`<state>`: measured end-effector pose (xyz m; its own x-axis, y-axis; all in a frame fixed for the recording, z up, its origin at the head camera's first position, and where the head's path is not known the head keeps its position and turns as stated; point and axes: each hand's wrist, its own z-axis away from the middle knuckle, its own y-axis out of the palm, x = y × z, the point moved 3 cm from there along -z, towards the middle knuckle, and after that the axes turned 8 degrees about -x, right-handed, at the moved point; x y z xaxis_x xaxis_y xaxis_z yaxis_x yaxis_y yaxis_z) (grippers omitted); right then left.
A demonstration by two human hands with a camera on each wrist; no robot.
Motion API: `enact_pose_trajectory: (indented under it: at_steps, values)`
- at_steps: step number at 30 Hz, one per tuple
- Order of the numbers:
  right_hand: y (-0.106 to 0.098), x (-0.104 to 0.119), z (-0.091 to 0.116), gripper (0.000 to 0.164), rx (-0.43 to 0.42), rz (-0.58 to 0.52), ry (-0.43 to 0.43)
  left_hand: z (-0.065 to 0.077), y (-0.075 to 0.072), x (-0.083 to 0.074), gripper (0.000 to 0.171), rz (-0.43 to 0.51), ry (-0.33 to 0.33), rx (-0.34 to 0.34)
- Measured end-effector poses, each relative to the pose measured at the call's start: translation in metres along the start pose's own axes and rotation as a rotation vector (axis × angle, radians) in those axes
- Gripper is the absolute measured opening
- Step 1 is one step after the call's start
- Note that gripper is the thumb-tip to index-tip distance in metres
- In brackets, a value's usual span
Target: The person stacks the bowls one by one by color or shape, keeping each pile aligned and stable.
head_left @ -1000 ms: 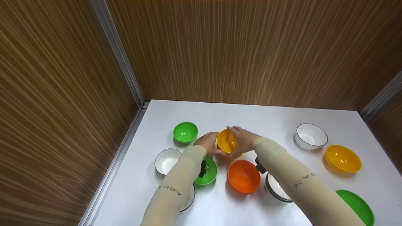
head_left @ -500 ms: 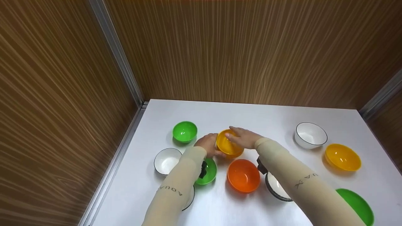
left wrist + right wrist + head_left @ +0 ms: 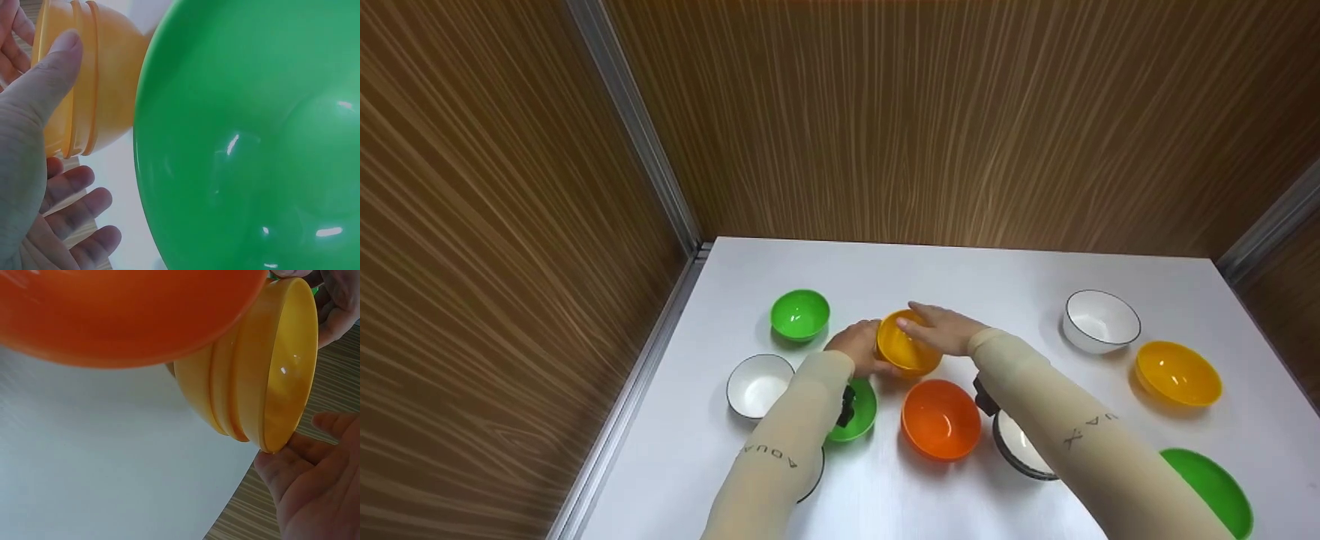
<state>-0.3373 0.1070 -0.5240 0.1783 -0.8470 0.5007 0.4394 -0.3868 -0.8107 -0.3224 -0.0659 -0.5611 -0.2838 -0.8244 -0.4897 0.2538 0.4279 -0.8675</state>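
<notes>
The person's left hand (image 3: 859,349) has hold of a stack of nested yellow bowls (image 3: 913,354) around the middle of the tabletop (image 3: 990,285), its thumb laid along the outer wall by the rim. The right hand (image 3: 946,330) only touches the rim on the opposite side, its fingers stretched out rather than gripping. The stack leans a little, and I can't tell whether its base meets the surface. Just nearer the person sits an orange bowl (image 3: 941,421), and beside that a green bowl (image 3: 858,416) partly covered by the left sleeve (image 3: 769,450). Farther left are a smaller green bowl (image 3: 800,316) and a dark-rimmed white bowl (image 3: 757,384). The right sleeve (image 3: 1080,420) partly hides some white crockery (image 3: 1020,448). Off to the right stand another white bowl (image 3: 1101,322), a separate yellow bowl (image 3: 1177,373) and, nearest the person, a third green piece (image 3: 1213,491). Wood-grained panels (image 3: 930,120) rise behind everything.
</notes>
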Motion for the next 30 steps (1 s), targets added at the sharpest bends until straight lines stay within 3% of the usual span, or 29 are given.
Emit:
enact_pose_trajectory:
  at_steps: [14,24,30]
  values:
    - [0.004,-0.002,-0.002,0.098,0.011,0.002,0.013,-0.003,0.004,0.002,0.070,-0.017,-0.034,0.023]
    - [0.002,-0.011,-0.002,0.083,-0.017,0.000,0.007,0.001,0.004,0.000,0.072,0.028,-0.030,0.013]
    - [-0.007,-0.025,-0.001,0.066,-0.098,0.102,0.050,0.003,0.003,0.002,0.082,0.068,-0.080,0.010]
